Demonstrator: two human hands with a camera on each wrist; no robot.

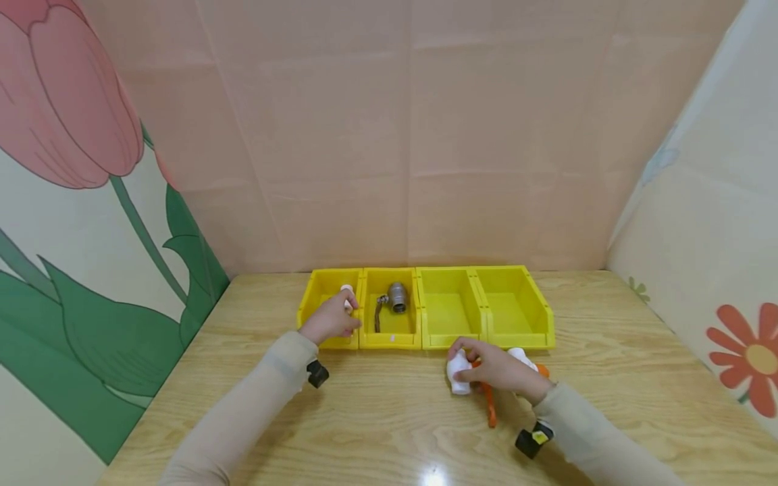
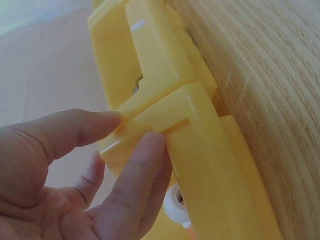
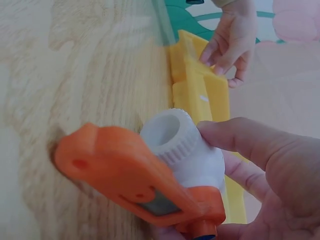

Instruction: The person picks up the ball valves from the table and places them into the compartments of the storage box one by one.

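Observation:
In the head view my left hand [image 1: 333,317] is at the leftmost yellow bin [image 1: 325,280]. Its thumb and fingertips pinch the edge where two bins meet, as the left wrist view shows. Beyond those fingers, inside the leftmost bin, lies a white ribbed fitting [image 2: 175,204] with a bit of orange. My right hand [image 1: 495,364] grips a white plastic ball valve [image 3: 195,155] with an orange lever handle [image 3: 120,167], low over the table in front of the bins. The thumb presses beside the valve's ribbed end, and the other fingers are partly hidden behind its body.
A metal valve [image 1: 398,297] with a lever lies in the second bin. The third bin [image 1: 450,310] and fourth bin [image 1: 513,314] continue the row to the right. Another white piece [image 1: 521,356] shows behind my right hand, with orange beside it. A wall backs the wooden table [image 1: 389,418].

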